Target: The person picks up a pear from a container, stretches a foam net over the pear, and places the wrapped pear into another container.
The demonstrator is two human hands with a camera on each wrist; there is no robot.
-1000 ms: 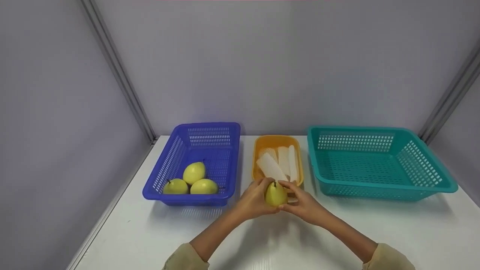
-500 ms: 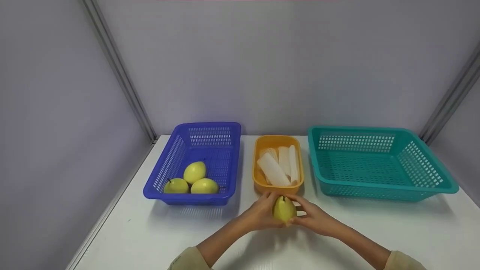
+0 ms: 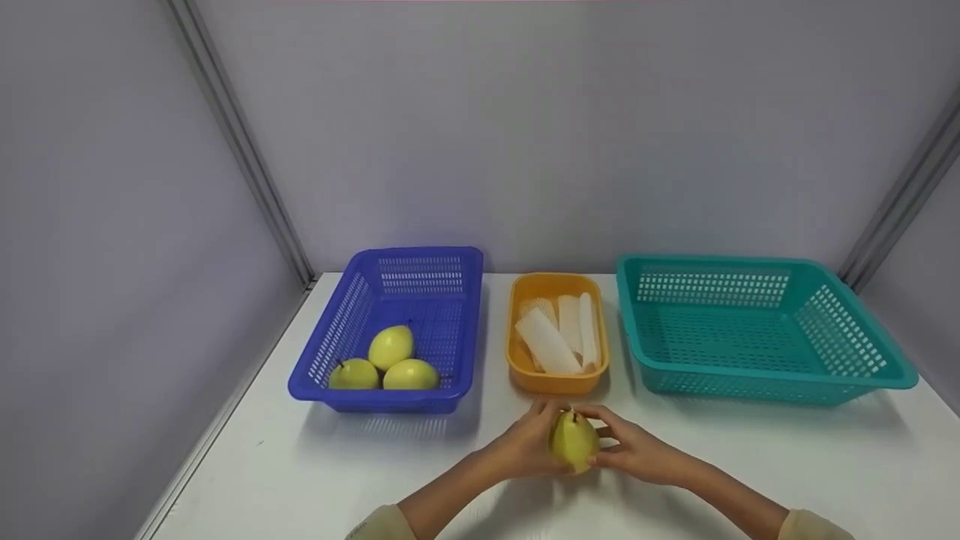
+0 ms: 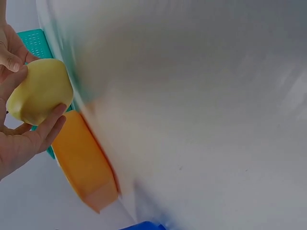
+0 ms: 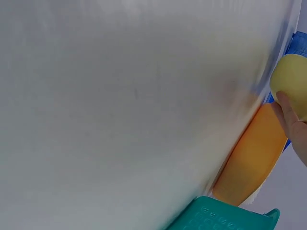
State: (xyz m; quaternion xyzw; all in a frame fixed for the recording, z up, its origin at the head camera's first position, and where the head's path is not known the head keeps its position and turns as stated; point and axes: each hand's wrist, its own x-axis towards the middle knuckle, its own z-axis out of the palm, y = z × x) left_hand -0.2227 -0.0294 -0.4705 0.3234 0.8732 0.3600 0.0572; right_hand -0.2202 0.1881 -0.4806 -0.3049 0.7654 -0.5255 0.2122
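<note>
A yellow-green pear (image 3: 576, 442) is held between both hands over the white table, in front of the orange basket, with its stem pointing up and away. My left hand (image 3: 529, 444) grips its left side, and in the left wrist view the thumb and fingers (image 4: 52, 125) curve round it. On the other side, my right hand (image 3: 637, 450) holds it between thumb and fingertips. In the right wrist view, fingers of the right hand (image 5: 293, 125) lie against the pear (image 5: 292, 79). Three more pears (image 3: 391, 346) rest in the blue basket (image 3: 474, 330) at left.
An orange basket (image 3: 556, 384) behind the hands contains several white foam net sleeves (image 3: 547, 341). To the right stands a teal basket (image 3: 739, 375) with slotted sides. Grey panels (image 3: 480, 135) close off the back and sides of the white table (image 3: 300, 480).
Both hands have drawn the pear back toward the body and slightly right, away from the orange basket's front edge. The baskets and the other pears stay in place.
</note>
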